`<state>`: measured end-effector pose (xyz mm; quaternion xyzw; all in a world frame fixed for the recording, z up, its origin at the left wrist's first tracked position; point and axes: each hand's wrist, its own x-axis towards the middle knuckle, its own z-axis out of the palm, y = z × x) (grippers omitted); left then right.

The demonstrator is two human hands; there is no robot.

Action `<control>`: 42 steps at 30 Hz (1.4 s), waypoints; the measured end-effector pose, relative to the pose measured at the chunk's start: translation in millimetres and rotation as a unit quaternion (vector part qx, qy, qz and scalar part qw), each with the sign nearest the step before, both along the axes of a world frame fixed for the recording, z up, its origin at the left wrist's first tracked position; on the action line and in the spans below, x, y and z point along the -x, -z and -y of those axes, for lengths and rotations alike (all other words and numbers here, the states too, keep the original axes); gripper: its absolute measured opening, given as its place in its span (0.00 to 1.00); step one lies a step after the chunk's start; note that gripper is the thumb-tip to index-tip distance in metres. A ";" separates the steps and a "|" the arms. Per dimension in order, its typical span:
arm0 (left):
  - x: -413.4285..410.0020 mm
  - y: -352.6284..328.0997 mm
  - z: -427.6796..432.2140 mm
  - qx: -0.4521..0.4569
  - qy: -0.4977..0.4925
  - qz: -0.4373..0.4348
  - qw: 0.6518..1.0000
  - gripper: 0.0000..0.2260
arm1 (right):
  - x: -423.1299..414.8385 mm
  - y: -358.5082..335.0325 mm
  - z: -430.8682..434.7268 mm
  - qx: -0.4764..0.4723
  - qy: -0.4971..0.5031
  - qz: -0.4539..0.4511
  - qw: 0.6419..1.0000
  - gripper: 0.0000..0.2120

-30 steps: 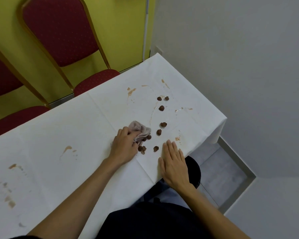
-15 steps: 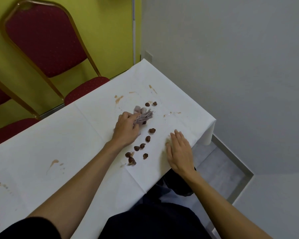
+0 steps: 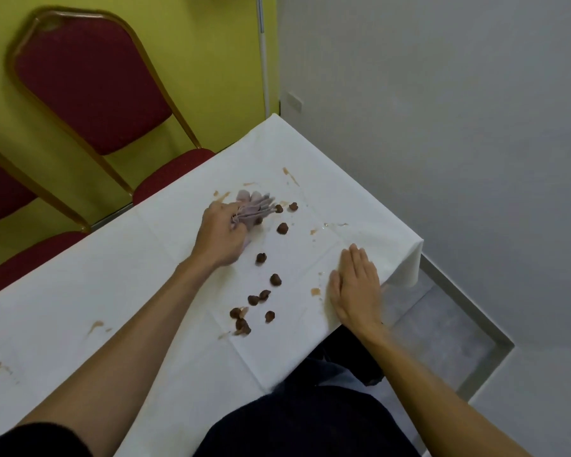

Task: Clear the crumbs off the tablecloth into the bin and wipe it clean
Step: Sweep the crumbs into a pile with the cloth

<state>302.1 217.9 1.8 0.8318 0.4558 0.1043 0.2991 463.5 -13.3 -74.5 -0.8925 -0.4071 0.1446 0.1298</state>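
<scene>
Crumb line: dark brown lumps (image 3: 275, 279) dot the white-clothed table (image 3: 112, 291) from its far side to its near edge.
Left of the lumps: left hand (image 3: 221, 240) gripping a pinkish crumpled cloth (image 3: 254, 207); open stained tabletop beyond.
Right of the lumps: open lane, then right hand (image 3: 355, 291) flat by the table edge.
Beyond the lumps: red padded chairs (image 3: 93, 87) close behind the table.

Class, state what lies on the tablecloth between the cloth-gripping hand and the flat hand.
In the head view, brown crumbs and a tan smear lie between the left hand and the right hand.
</scene>
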 end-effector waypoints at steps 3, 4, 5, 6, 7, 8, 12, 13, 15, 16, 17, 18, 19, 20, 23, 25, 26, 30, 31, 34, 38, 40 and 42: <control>-28.3 -3.5 -22.5 -0.027 -0.030 0.002 0.999 0.17 | -0.5 5.8 0.9 -0.003 0.000 0.004 1.000 0.27; -38.8 -2.7 -28.0 -0.028 -0.022 -0.006 0.999 0.17 | -0.9 6.5 2.3 -0.005 -0.002 0.004 1.000 0.27; -49.2 -1.2 -32.3 -0.027 -0.010 -0.019 0.999 0.17 | -1.4 6.6 3.4 -0.008 -0.006 0.002 1.000 0.27; -59.5 0.7 -35.3 -0.025 0.003 -0.032 0.999 0.17 | -2.2 6.0 4.3 -0.012 -0.011 0.000 1.000 0.27; -69.0 2.7 -36.8 -0.024 0.015 -0.044 0.999 0.17 | -3.1 5.5 4.8 -0.016 -0.015 -0.002 1.000 0.27; -77.6 5.0 -36.7 -0.022 0.026 -0.052 0.998 0.17 | -4.1 5.3 5.7 -0.020 -0.018 -0.004 1.000 0.27; -98.0 15.0 -26.2 -0.005 0.075 -0.109 0.991 0.20 | -9.8 7.4 8.5 -0.029 -0.025 -0.002 0.999 0.27; -99.2 16.5 -23.8 -0.005 0.090 -0.127 0.988 0.22 | -10.6 8.1 8.8 -0.030 -0.026 -0.001 0.999 0.27; -97.6 16.3 -20.8 -0.009 0.122 -0.146 0.982 0.24 | -10.7 9.4 9.3 -0.038 -0.026 -0.001 0.999 0.27; -95.3 14.6 -19.6 -0.012 0.144 -0.152 0.978 0.24 | -10.4 9.8 9.6 -0.042 -0.026 -0.002 0.999 0.27; -91.3 11.7 -17.8 -0.012 0.166 -0.158 0.973 0.23 | -10.1 10.2 9.7 -0.045 -0.025 -0.001 0.999 0.27; -85.8 8.8 -15.4 -0.007 0.184 -0.163 0.969 0.22 | -9.9 10.6 10.0 -0.047 -0.025 0.000 0.999 0.27; -79.2 5.8 -12.1 0.002 0.198 -0.166 0.966 0.22 | -10.0 11.1 10.3 -0.049 -0.026 0.001 0.998 0.27; -71.7 3.5 -7.5 0.011 0.214 -0.168 0.962 0.21 | -10.3 11.6 10.8 -0.050 -0.027 0.003 0.998 0.27; -46.8 -1.1 8.3 0.048 0.251 -0.171 0.952 0.20 | -12.2 13.6 11.5 -0.050 -0.031 0.004 0.998 0.27; -33.0 -2.4 12.0 0.081 0.230 -0.148 0.958 0.19 | -13.2 14.4 11.1 -0.052 -0.030 0.002 0.998 0.27; -28.7 -3.1 11.6 0.086 0.210 -0.132 0.965 0.18 | -13.4 14.6 11.0 -0.052 -0.031 0.002 0.998 0.27; -33.4 -9.6 -1.7 0.072 0.116 -0.058 0.989 0.17 | -13.8 14.9 9.7 -0.045 -0.033 0.003 0.998 0.28; -37.8 -11.7 -4.8 0.063 0.111 -0.041 0.991 0.18 | -13.6 14.6 9.3 -0.044 -0.033 0.003 0.998 0.28; -49.7 -13.2 -4.4 0.031 0.133 -0.039 0.990 0.16 | -13.6 13.5 9.5 -0.047 -0.035 0.005 0.998 0.28; -48.9 2.9 13.4 0.032 0.164 -0.112 0.980 0.19 | -13.7 13.4 10.2 -0.052 -0.035 0.001 0.998 0.28; -43.9 8.3 23.6 0.022 0.175 -0.132 0.975 0.21 | -13.6 14.2 10.0 -0.055 -0.035 0.001 0.998 0.28; -35.1 9.2 33.5 0.042 0.196 -0.131 0.971 0.22 | -13.9 15.4 9.9 -0.054 -0.034 0.002 0.998 0.28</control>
